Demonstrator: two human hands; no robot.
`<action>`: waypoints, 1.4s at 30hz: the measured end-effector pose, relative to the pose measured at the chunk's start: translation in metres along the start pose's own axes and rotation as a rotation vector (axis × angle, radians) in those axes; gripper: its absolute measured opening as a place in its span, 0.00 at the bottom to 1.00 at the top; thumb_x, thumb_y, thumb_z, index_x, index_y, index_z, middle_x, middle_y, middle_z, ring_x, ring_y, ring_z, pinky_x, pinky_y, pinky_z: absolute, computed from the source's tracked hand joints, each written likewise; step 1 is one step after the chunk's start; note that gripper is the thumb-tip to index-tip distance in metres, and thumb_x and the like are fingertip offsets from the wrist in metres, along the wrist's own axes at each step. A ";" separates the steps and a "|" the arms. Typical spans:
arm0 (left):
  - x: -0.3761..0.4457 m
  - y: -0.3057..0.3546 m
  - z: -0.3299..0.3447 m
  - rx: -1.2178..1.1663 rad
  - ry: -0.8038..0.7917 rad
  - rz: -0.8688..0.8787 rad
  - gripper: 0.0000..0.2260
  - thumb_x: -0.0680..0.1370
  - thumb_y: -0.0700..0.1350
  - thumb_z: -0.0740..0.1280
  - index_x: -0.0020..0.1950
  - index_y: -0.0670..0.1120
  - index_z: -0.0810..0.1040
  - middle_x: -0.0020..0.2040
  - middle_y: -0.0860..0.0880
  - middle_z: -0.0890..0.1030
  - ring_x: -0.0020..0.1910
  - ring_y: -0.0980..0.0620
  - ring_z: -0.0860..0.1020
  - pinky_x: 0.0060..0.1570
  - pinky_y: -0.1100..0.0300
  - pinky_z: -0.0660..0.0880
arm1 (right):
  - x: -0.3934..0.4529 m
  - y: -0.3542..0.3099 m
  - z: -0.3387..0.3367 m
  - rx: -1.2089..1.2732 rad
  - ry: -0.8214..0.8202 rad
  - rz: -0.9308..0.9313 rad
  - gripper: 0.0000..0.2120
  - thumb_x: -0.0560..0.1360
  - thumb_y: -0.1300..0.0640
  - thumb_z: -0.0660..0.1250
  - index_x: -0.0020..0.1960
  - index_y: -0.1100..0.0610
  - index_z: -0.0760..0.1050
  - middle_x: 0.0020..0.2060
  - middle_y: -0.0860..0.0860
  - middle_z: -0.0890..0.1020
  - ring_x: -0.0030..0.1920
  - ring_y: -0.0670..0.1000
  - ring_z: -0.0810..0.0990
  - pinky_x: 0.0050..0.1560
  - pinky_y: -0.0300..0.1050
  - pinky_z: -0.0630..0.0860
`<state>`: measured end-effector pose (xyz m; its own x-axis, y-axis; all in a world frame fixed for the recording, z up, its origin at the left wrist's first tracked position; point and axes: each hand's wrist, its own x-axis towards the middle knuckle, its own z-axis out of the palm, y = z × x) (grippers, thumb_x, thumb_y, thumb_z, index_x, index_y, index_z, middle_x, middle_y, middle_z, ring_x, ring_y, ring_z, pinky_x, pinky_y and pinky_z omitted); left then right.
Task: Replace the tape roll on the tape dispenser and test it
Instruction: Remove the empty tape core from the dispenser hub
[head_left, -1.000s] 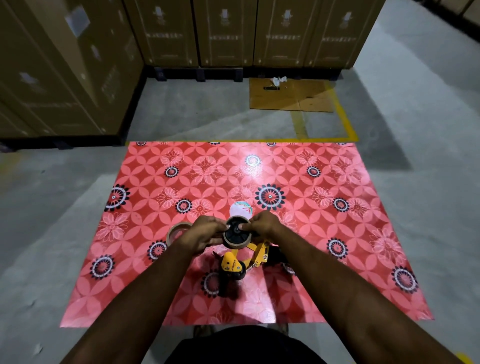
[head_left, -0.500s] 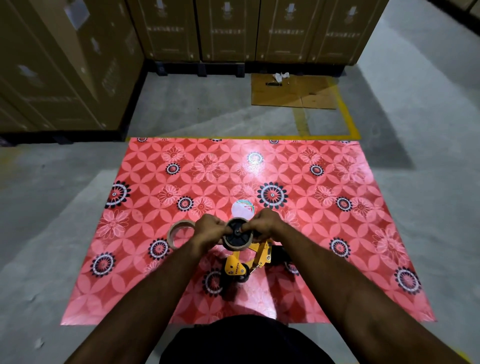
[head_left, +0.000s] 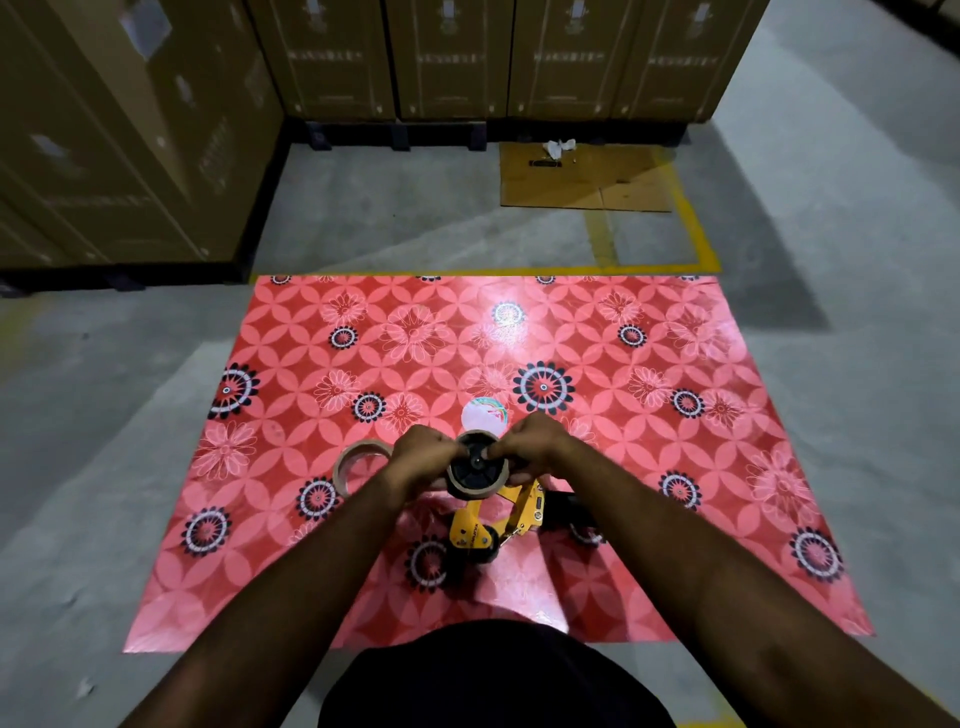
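Note:
A yellow tape dispenser (head_left: 485, 527) is held up above the red patterned mat (head_left: 649, 467). On its black hub sits a brown tape roll (head_left: 475, 486), facing me. My left hand (head_left: 423, 460) grips the roll's left side. My right hand (head_left: 532, 449) holds its right side, with fingertips pressing at the hub's middle. The dispenser's black handle is mostly hidden under my right wrist. A second brown tape ring (head_left: 358, 462) lies on the mat just left of my left hand.
A round white sticker-like disc (head_left: 483, 413) lies on the mat just beyond my hands. Stacked cardboard boxes (head_left: 441, 57) on pallets stand along the back and left. A flat cardboard piece (head_left: 587, 179) lies on the grey floor behind the mat, by yellow floor lines.
Both hands have stayed on the roll and dispenser, with small finger shifts around the hub. The second tape ring beside my left hand is more exposed than before.

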<state>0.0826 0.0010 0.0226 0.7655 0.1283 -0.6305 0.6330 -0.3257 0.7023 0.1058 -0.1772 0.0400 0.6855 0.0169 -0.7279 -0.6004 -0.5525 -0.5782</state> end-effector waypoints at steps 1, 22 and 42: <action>-0.002 0.001 -0.002 -0.047 -0.058 -0.037 0.08 0.68 0.37 0.74 0.44 0.35 0.82 0.42 0.36 0.84 0.40 0.43 0.85 0.39 0.48 0.83 | 0.001 0.000 -0.001 0.010 -0.008 0.012 0.18 0.65 0.59 0.82 0.47 0.70 0.82 0.32 0.62 0.82 0.33 0.61 0.85 0.45 0.60 0.85; -0.008 -0.007 -0.003 -0.159 -0.082 -0.088 0.08 0.73 0.41 0.73 0.47 0.37 0.80 0.36 0.45 0.83 0.33 0.49 0.83 0.34 0.57 0.79 | -0.004 0.000 -0.002 -0.130 -0.019 0.008 0.15 0.69 0.62 0.78 0.49 0.70 0.80 0.36 0.62 0.83 0.28 0.55 0.82 0.34 0.49 0.85; -0.012 -0.026 -0.004 -0.401 -0.195 -0.090 0.08 0.74 0.34 0.72 0.51 0.31 0.80 0.46 0.35 0.85 0.43 0.44 0.86 0.39 0.56 0.83 | -0.010 0.002 0.016 -0.342 0.196 -0.066 0.21 0.67 0.51 0.81 0.52 0.62 0.81 0.43 0.57 0.84 0.39 0.52 0.83 0.33 0.43 0.80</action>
<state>0.0579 0.0114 0.0134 0.6935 -0.0521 -0.7186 0.7203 0.0721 0.6899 0.0913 -0.1646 0.0402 0.8035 -0.0799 -0.5899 -0.4034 -0.8018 -0.4409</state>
